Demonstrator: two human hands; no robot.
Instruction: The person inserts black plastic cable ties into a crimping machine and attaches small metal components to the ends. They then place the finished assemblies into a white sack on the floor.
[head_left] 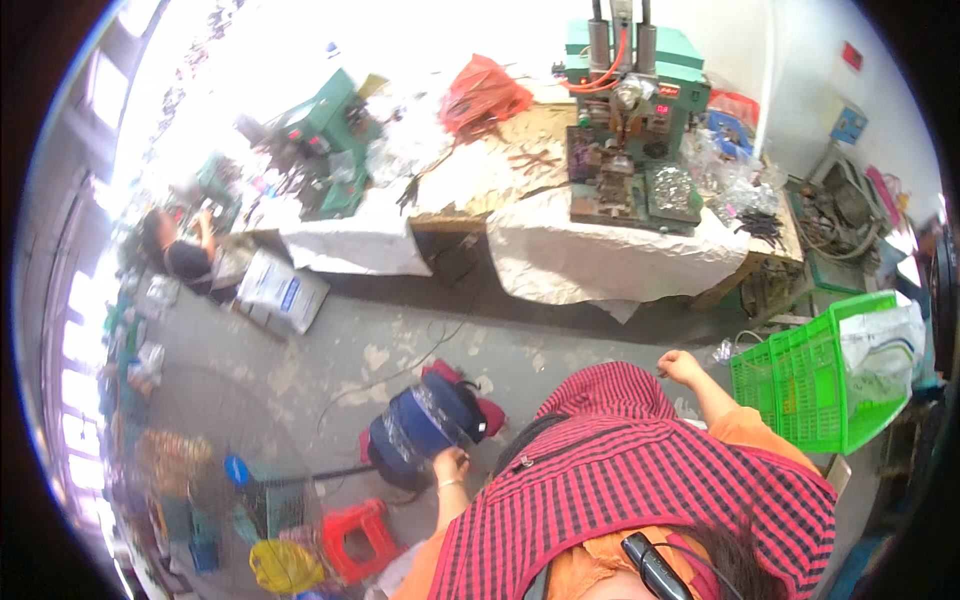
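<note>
My left hand (452, 465) hangs low at the edge of a round stool with a dark blue padded seat (415, 428). Its fingers are curled; whether they touch the seat or hold anything is too small to tell. My right hand (680, 367) is out in front at my right side, left of a green plastic crate (800, 375). The fingers there are bent together, and what they hold, if anything, cannot be made out. A red and black checked apron (640, 460) covers my front.
Ahead, a green press machine (640, 120) stands on a paper-covered workbench (610, 250). Another green machine (335, 150) and a red plastic bag (483, 95) are farther left. A seated person (188, 255) works at far left. A red stool (358, 540) and a yellow bag (285, 567) lie lower left.
</note>
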